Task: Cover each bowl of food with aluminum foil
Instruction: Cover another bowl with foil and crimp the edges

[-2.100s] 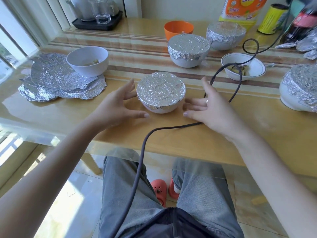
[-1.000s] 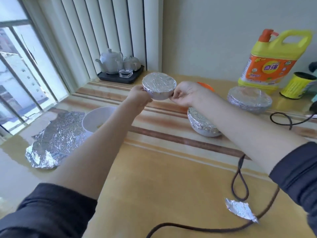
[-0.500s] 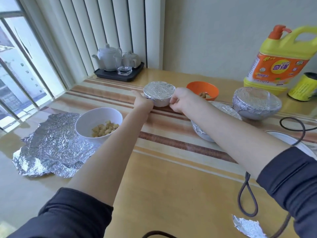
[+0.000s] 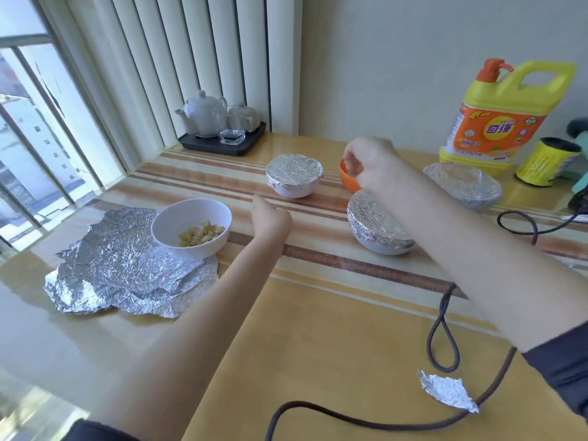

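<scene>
The wooden table with its striped band carries everything. On it, well to the left of the small foil-covered bowl, lies a crumpled stack of foil sheets, and on the sheets' far right edge sits an uncovered white bowl holding pale diced food. A yellow detergent jug stands far to the right of the small covered bowl, against the wall, with a yellow roll beside it. Two more foil-covered bowls sit right of that landmark: one nearer the person, one further right. Behind and left of the small covered bowl, a black tray holds a white teapot. An orange bowl stands just right of the small covered bowl, mostly hidden by the right hand, which hangs over it with fingers curled down; whether it grips the rim cannot be told. The left hand hovers in front of the small covered bowl, apart from it, loosely curled and holding nothing. A dark cable loops near a foil scrap at the table's near right.
</scene>
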`<state>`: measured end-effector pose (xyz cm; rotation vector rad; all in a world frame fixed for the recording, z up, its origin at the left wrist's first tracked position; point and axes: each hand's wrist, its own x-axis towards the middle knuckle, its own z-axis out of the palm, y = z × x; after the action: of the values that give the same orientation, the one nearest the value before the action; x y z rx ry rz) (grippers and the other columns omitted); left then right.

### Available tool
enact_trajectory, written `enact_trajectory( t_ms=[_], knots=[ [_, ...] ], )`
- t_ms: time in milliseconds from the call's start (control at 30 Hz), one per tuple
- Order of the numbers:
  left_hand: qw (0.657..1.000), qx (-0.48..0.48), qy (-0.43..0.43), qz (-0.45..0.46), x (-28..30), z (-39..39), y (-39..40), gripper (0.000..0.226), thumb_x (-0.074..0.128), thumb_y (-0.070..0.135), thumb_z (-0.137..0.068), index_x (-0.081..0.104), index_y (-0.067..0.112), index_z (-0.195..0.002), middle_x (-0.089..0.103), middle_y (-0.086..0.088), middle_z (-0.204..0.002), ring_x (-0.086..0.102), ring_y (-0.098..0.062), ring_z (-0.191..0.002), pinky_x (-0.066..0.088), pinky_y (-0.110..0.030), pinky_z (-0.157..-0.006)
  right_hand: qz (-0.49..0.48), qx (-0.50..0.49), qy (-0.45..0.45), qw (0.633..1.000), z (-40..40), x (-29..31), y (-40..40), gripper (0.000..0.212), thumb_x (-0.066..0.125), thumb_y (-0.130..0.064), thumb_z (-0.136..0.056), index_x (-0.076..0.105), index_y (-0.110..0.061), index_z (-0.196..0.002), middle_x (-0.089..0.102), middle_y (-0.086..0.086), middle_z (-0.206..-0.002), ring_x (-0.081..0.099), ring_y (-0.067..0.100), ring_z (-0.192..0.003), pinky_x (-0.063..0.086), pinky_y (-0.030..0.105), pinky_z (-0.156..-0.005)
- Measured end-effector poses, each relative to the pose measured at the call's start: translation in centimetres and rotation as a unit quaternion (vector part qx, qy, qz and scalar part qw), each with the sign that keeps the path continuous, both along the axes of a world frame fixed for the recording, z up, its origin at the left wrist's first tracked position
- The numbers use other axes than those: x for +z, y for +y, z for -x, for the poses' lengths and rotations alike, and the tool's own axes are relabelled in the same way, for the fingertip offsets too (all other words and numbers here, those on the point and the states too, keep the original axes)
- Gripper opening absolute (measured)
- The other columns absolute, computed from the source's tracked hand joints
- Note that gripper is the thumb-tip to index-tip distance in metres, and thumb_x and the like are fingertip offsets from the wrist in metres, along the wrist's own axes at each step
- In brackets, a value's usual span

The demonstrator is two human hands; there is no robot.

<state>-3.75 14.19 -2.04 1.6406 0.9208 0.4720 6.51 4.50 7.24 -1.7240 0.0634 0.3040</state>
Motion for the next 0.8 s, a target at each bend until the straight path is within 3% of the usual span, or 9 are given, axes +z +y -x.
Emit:
enact_trajectory(
  t_ms=[67, 167, 267, 333, 400, 500, 567, 633, 800],
  knots=[
    [0.999, -0.008, -0.033, -0.005, -0.4, 1.1, -0.9, 0.050, 0.035, -0.004, -0.093, 0.030, 0.010, -0.141, 0.033, -0.006, -0.132, 0.040, -0.018, -0.099, 0.037, -0.022, -0.064, 0.145, 0.019, -0.100, 0.984, -2.5, 0.0, -0.9, 0.054, 0.064, -0.010, -0.081, 0.039, -0.005, -0.129, 0.056, 0.013, -0.109, 0.060, 0.019, -0.086, 0.050, 0.026, -0.067],
    [0.997, -0.028, -0.051, -0.050, -0.9, 1.6, -1.9, 0.051, 0.036, -0.005, -0.088, 0.035, 0.010, -0.137, 0.033, -0.008, -0.136, 0.047, -0.015, -0.092, 0.040, -0.025, -0.074, 0.357, 0.138, -0.180, 0.906, -4.8, -0.4, -2.5, 0.100, 0.074, -0.048, -0.077, 0.013, -0.016, -0.149, 0.026, 0.013, -0.150, 0.031, 0.031, -0.137, 0.033, 0.041, -0.110],
    [0.990, -0.037, -0.066, -0.122, -2.1, 1.9, -2.8, 0.037, 0.038, -0.007, -0.084, 0.042, 0.005, -0.120, 0.037, -0.006, -0.121, 0.049, -0.027, -0.104, 0.035, -0.026, -0.082, 0.472, 0.252, -0.153, 0.831, -6.5, -1.6, -2.7, 0.128, 0.071, -0.071, -0.063, -0.011, -0.028, -0.152, -0.010, 0.011, -0.161, 0.001, 0.037, -0.147, 0.012, 0.053, -0.118],
    [0.987, -0.035, -0.076, -0.135, -2.7, 1.8, -2.8, 0.032, 0.040, -0.007, -0.084, 0.043, 0.004, -0.114, 0.036, -0.003, -0.115, 0.049, -0.027, -0.106, 0.035, -0.024, -0.086, 0.491, 0.282, -0.129, 0.814, -7.7, -2.5, -2.3, 0.137, 0.072, -0.072, -0.056, -0.019, -0.033, -0.150, -0.024, 0.011, -0.158, -0.006, 0.036, -0.147, 0.008, 0.055, -0.118],
    [0.988, -0.028, -0.077, -0.128, -2.5, 1.9, -2.6, 0.029, 0.041, -0.005, -0.086, 0.043, 0.006, -0.112, 0.037, -0.001, -0.115, 0.050, -0.021, -0.100, 0.037, -0.024, -0.087, 0.490, 0.283, -0.130, 0.814, -8.6, -3.1, -1.7, 0.139, 0.075, -0.068, -0.055, -0.023, -0.034, -0.148, -0.022, 0.014, -0.158, -0.001, 0.037, -0.147, 0.009, 0.055, -0.117],
    [0.988, -0.028, -0.084, -0.129, -2.5, 1.8, -2.6, 0.029, 0.041, -0.004, -0.087, 0.043, 0.007, -0.113, 0.038, 0.000, -0.114, 0.050, -0.015, -0.091, 0.037, -0.023, -0.083, 0.465, 0.269, -0.137, 0.832, -9.5, -3.5, -1.2, 0.139, 0.083, -0.057, -0.060, -0.021, -0.034, -0.149, 0.002, 0.014, -0.161, 0.022, 0.039, -0.143, 0.025, 0.053, -0.114],
    [0.987, -0.032, -0.085, -0.129, -2.7, 1.7, -2.6, 0.028, 0.042, -0.004, -0.086, 0.043, 0.008, -0.112, 0.039, 0.000, -0.114, 0.049, -0.013, -0.089, 0.036, -0.022, -0.082, 0.443, 0.245, -0.140, 0.851, -9.8, -3.7, -1.2, 0.146, 0.085, -0.062, -0.047, -0.018, -0.039, -0.148, 0.017, 0.012, -0.159, 0.035, 0.039, -0.136, 0.037, 0.052, -0.107],
    [0.987, -0.035, -0.076, -0.138, -2.7, 1.8, -2.6, 0.027, 0.042, -0.003, -0.086, 0.045, 0.009, -0.110, 0.040, 0.000, -0.113, 0.049, -0.014, -0.090, 0.033, -0.020, -0.077, 0.406, 0.197, -0.158, 0.878, -9.5, -3.5, -1.3, 0.148, 0.081, -0.068, -0.037, -0.015, -0.043, -0.148, 0.025, 0.014, -0.155, 0.033, 0.039, -0.136, 0.035, 0.051, -0.108],
    [0.986, -0.040, -0.072, -0.146, -2.5, 2.1, -2.7, 0.026, 0.043, -0.003, -0.085, 0.047, 0.008, -0.109, 0.041, 0.000, -0.110, 0.050, -0.018, -0.096, 0.032, -0.020, -0.076, 0.308, 0.138, -0.254, 0.907, -7.1, 0.3, -2.6, 0.124, 0.080, -0.056, -0.065, -0.010, -0.043, -0.150, 0.029, 0.016, -0.149, 0.019, 0.036, -0.140, 0.026, 0.046, -0.110]
  ],
)
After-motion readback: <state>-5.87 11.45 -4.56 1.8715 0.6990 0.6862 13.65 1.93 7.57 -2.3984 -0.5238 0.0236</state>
